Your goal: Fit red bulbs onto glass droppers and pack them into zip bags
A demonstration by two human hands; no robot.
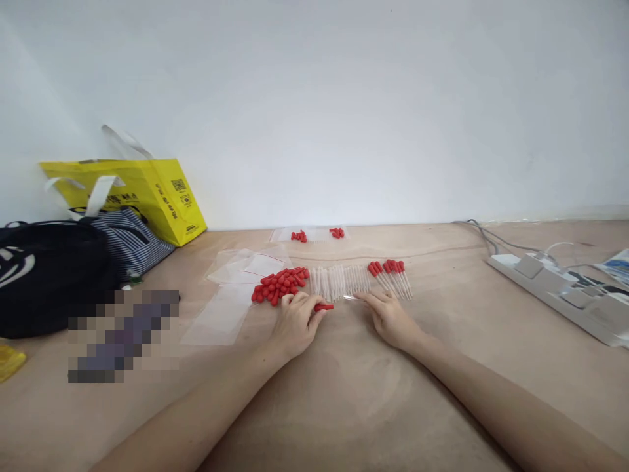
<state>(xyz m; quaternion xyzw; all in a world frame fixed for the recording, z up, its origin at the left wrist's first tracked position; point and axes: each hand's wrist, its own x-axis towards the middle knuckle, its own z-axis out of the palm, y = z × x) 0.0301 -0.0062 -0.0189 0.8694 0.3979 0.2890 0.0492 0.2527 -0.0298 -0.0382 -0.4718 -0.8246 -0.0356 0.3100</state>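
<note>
Red bulb (324,307): held at the fingertips of the left hand (296,323), low over the bench (344,393), just in front of the tube row. Long axis runs left-right; the free end points right, toward the right hand. Left hand is closed narrow on the bulb, palm down.

Right hand (390,319): palm down on the bench, fingers stretched left to a clear tube (352,297). The tube lies left-right, roughly in line with the bulb, a small gap between the two. Whether the fingers pinch the tube or only rest on it, I cannot tell.

Tube row (340,280): clear tubes side by side just behind both hands, each with its long axis running away from the person. Too many and too fine to count.

Finished droppers (390,275): at the right end of the row, red caps on the far ends, tips toward the person, fanned slightly. Two clusters; about seven caps, exact count uncertain.

Bulb pile (279,286): loose red bulbs left of the row, touching the left hand's far side. Mixed directions; some dozens, not countable.

Clear bags (236,288): flat, overlapping, left of the pile; at least three.

Far packs (317,234): by the wall, two small red groups in clear wrap.

One yellow bag (147,193), one striped bag (130,239) and one black bag (44,275) at far left. One power strip (565,292) with cables at right.
</note>
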